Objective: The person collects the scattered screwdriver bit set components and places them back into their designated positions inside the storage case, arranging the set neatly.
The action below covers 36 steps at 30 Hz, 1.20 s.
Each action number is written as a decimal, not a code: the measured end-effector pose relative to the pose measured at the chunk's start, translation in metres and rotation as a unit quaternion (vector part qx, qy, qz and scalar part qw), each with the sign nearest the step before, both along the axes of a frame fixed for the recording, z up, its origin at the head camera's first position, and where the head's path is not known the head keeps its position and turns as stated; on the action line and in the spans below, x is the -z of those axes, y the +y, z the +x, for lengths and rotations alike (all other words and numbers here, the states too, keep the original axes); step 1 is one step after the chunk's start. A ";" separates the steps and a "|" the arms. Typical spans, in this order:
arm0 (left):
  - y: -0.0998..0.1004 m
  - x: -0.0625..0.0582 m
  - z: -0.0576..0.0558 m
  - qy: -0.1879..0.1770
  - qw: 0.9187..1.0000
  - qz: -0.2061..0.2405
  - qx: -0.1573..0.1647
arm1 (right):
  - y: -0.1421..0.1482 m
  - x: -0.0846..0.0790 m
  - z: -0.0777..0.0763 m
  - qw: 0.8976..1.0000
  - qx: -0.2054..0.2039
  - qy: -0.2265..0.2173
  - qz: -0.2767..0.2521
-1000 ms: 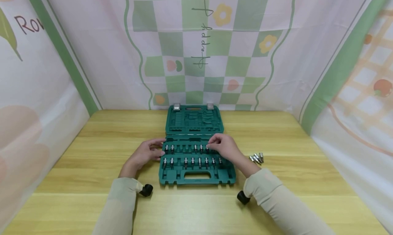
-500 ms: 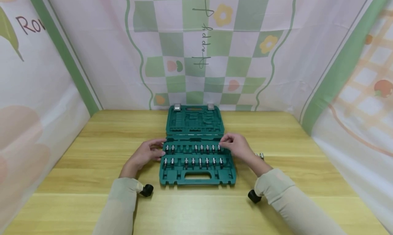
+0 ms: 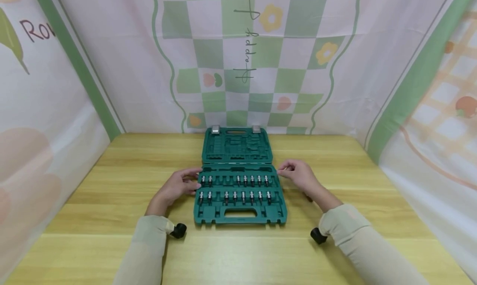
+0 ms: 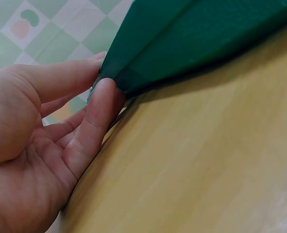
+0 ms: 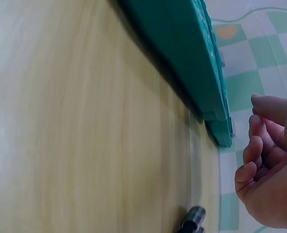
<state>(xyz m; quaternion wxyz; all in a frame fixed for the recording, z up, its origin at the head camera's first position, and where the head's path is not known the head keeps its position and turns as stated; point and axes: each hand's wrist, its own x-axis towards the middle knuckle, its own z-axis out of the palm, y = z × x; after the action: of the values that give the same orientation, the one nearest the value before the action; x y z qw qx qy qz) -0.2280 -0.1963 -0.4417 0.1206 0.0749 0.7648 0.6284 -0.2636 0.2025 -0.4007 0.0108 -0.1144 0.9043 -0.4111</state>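
Observation:
A green socket case [image 3: 240, 213] lies unfolded on the wooden table, two rows of silver bit sockets [image 3: 251, 197] standing in its near half. My left hand [image 3: 176, 187] holds the left side of the case near the hinge; in the left wrist view its thumb and fingers meet at the case corner [image 4: 153, 43]. Just off the right edge of the case is my right hand [image 3: 302, 178], fingers loosely curled and nothing seen between them. The right wrist view shows this hand [image 5: 272, 160] apart from the case wall [image 5: 175, 46].
Part of a loose socket [image 5: 194, 217] shows on the table in the right wrist view; my right forearm mostly hides that spot from the head. The raised case lid [image 3: 237, 146] stands close before the printed cloth backdrop [image 3: 238, 49].
My right hand has moved rightward from the back row of sockets, past its last socket, to beyond the case's right edge. The left hand has stayed on the case.

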 end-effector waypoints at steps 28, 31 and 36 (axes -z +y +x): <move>-0.001 0.001 0.001 0.003 1.000 -0.004 0.000 | 0.056 0.007 -0.001 0.998 -0.019 0.009 0.056; -0.001 0.000 0.001 0.003 1.000 -0.004 0.000 | 0.061 0.009 -0.002 0.998 -0.024 0.017 0.061; 0.000 -0.001 0.002 0.001 1.000 -0.005 0.000 | 0.067 0.011 -0.002 0.997 -0.026 0.018 0.070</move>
<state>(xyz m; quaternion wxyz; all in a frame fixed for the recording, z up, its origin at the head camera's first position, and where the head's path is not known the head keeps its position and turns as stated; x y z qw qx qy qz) -0.2262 -0.1967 -0.4406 0.1200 0.0755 0.7679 0.6247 -0.2661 0.2699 -0.4115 0.0131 -0.1444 0.9276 -0.3443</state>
